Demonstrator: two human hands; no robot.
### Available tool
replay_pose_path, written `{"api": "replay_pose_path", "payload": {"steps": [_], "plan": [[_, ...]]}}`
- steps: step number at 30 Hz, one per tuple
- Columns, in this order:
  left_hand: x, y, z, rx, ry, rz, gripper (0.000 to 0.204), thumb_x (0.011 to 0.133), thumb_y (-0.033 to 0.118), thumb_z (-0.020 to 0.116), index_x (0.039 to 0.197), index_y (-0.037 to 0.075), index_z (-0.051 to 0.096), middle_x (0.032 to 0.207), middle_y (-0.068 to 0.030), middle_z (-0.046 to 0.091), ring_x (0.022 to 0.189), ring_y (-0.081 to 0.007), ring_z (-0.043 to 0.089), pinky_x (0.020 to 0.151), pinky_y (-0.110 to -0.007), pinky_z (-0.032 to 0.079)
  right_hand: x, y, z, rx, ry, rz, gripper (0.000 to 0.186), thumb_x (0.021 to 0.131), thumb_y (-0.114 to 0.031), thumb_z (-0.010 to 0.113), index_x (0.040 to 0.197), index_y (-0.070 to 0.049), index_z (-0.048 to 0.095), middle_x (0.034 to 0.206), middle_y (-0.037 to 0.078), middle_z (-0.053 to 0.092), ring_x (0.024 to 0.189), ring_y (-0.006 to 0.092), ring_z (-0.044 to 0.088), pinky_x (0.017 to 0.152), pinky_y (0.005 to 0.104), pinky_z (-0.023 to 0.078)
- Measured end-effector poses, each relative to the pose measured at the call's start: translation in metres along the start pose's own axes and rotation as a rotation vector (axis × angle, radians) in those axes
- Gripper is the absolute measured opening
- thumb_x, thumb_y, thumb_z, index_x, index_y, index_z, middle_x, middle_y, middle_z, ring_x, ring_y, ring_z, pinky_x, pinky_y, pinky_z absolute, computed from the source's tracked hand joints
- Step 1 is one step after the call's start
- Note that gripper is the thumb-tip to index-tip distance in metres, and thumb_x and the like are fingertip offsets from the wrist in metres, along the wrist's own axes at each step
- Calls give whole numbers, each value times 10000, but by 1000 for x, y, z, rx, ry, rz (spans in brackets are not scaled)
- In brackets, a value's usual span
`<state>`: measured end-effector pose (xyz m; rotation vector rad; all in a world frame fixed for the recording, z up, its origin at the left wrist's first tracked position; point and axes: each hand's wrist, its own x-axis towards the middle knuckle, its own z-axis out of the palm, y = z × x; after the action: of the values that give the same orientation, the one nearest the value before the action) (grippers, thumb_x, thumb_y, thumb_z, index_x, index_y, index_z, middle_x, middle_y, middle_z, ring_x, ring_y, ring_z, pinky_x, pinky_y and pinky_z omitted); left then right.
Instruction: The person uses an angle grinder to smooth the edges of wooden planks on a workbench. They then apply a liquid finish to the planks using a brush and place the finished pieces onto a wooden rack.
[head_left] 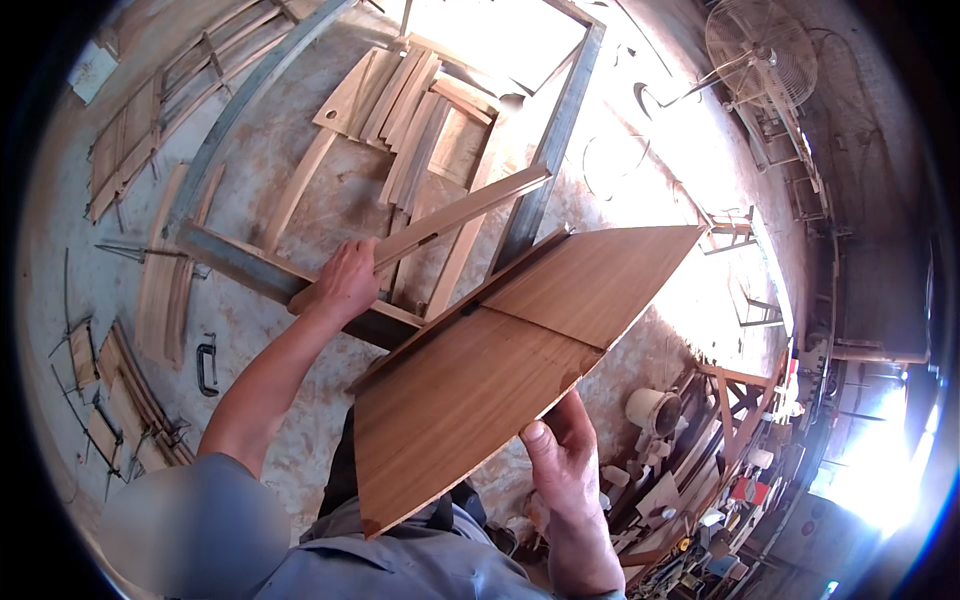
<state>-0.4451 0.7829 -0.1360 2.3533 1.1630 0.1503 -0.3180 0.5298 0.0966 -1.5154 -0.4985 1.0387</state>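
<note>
My left hand (348,282) is wrapped round a long wooden rail (465,207) that has a small slot in its side and slants up to the right. With its thumb on top, my right hand (566,455) grips the near edge of a flat wooden panel (480,370), its fingers partly hidden beneath. The panel is tilted in front of my body, and a seam crosses it. Along its far edge runs a wooden strip (450,312), apart from the rail. Below the rail lies a steel frame (245,262).
Wooden boards and slats (400,100) lie inside the steel frame. A black C-clamp (206,364) and clamped wood pieces (130,400) are on the floor at left. A fan (762,52) stands far right. Below it, a white bucket (653,410) sits beside scattered tools and offcuts.
</note>
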Motion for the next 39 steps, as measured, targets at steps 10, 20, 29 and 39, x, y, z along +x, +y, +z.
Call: {"api": "replay_pose_path", "payload": {"steps": [10, 20, 29, 39], "plan": [[4, -10, 20, 110, 72, 84, 532, 759, 117, 777, 1204, 19, 504, 1095, -181, 548, 1072, -371, 553, 900, -460, 487, 2, 3, 1, -42, 4, -18, 685, 933, -316, 709, 1420, 40, 385, 1272, 126, 535, 1139, 177, 566, 917, 323, 507], [-26, 55, -65, -182, -107, 112, 656, 819, 224, 780, 1335, -24, 458, 1241, -223, 565, 1182, -389, 563, 958, -438, 486, 6, 3, 4, -75, 14, -19, 613, 940, -232, 698, 1409, 33, 404, 1267, 123, 531, 1141, 179, 563, 896, 322, 520], [-79, 132, -232, -279, -655, 330, 487, 852, 288, 707, 1192, -43, 594, 914, -223, 704, 833, -237, 720, 708, -390, 565, 41, 66, 16, -84, 68, -153, 647, 927, -203, 689, 1426, 76, 386, 1301, 192, 506, 1142, 234, 565, 847, 330, 540], [17, -12, -208, -278, -233, -84, 354, 891, 111, 584, 1201, -60, 587, 1032, -83, 669, 944, -118, 600, 839, -309, 486, 60, 248, 58, -129, 32, 410, 535, 978, -392, 576, 1229, 80, 544, 1164, 149, 633, 1066, 214, 584, 920, 349, 472]]}}
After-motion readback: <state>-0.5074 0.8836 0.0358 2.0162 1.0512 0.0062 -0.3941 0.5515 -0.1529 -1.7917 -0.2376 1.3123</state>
